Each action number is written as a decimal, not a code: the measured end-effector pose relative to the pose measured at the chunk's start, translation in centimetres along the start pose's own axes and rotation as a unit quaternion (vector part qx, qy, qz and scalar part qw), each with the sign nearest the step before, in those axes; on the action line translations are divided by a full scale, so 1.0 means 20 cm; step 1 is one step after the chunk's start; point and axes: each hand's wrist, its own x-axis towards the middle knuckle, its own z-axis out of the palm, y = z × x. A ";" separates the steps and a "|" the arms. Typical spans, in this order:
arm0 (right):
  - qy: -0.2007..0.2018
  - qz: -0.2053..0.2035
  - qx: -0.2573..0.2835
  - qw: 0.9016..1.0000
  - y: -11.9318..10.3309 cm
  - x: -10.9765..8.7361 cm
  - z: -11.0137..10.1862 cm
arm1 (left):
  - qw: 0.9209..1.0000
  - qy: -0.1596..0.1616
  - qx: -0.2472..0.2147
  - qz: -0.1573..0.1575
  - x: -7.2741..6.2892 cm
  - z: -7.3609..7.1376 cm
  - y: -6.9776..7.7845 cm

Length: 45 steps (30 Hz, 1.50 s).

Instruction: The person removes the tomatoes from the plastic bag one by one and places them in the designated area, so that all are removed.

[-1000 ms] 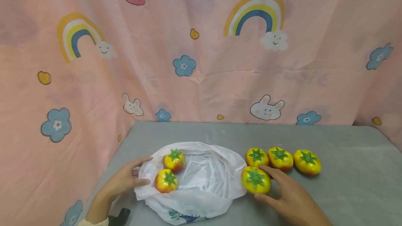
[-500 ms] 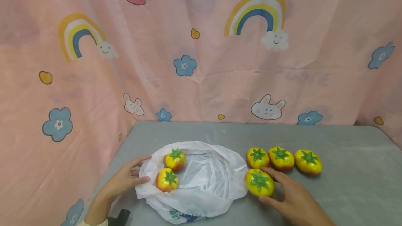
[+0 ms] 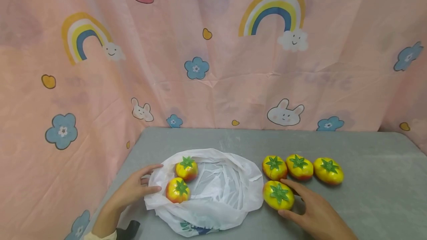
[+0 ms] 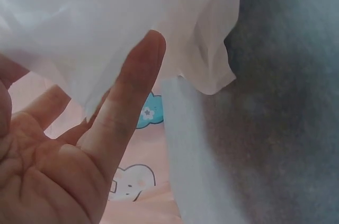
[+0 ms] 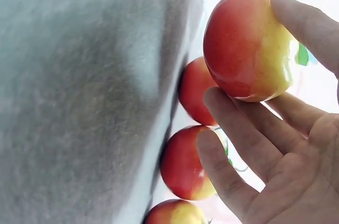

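In the head view, my right hand [image 3: 313, 210] holds a yellow-and-red tomato [image 3: 278, 195] with a green star-shaped top between thumb and fingers, just right of the bag. The right wrist view shows the tomato's red underside [image 5: 243, 44] above the other tomatoes, thumb on one side and fingers beneath. A white plastic bag [image 3: 213, 214] lies with its mouth spread wide. Two tomatoes, a rear one [image 3: 186, 169] and a front one [image 3: 178, 190], sit inside its left part. My left hand [image 3: 133, 186] touches the bag's left rim, thumb and fingers apart.
Three more tomatoes, a left one [image 3: 274, 167], a middle one [image 3: 299, 167] and a right one [image 3: 328, 171], stand in a row beyond my right hand. All this is on a grey table [image 3: 377, 188]. A pink patterned curtain [image 3: 227, 95] hangs behind it.
My right hand has moved a little to the right and nearer to me with the tomato, away from the bag's rim. My left hand stays at the bag.
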 end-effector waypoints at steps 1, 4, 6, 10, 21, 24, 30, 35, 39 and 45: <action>-0.001 -0.001 0.000 1.000 0.00 0.00 0.00 | 1.000 0.000 0.000 -0.001 0.00 0.00 0.00; -0.004 0.001 0.000 1.000 0.02 0.00 0.00 | 1.000 -0.001 0.003 0.000 0.00 0.00 0.00; -0.003 0.004 0.001 1.000 0.03 0.01 0.01 | 1.000 -0.003 0.004 0.003 0.00 0.00 0.00; 0.002 0.007 0.001 1.000 0.05 0.01 0.01 | 1.000 -0.004 0.002 0.007 0.00 0.00 -0.01; -0.009 -0.001 0.019 1.000 0.09 0.05 0.01 | 0.999 -0.010 -0.017 0.028 -0.01 -0.01 -0.01; -0.012 -0.003 0.019 1.000 0.10 0.05 0.02 | 0.999 -0.011 -0.016 0.030 -0.01 -0.01 -0.01; -0.023 0.000 0.010 1.000 0.11 0.07 0.02 | 1.000 -0.006 -0.003 0.030 -0.01 -0.01 -0.01; -0.022 -0.005 0.017 1.000 0.11 0.07 0.01 | 1.000 0.001 0.006 0.022 -0.01 -0.01 0.01; -0.022 0.007 0.029 0.999 0.10 0.06 0.01 | 1.000 0.002 0.015 0.020 -0.02 -0.01 0.01; -0.008 -0.009 0.020 1.000 0.10 0.06 0.00 | 1.000 0.003 0.012 0.026 -0.02 -0.01 0.02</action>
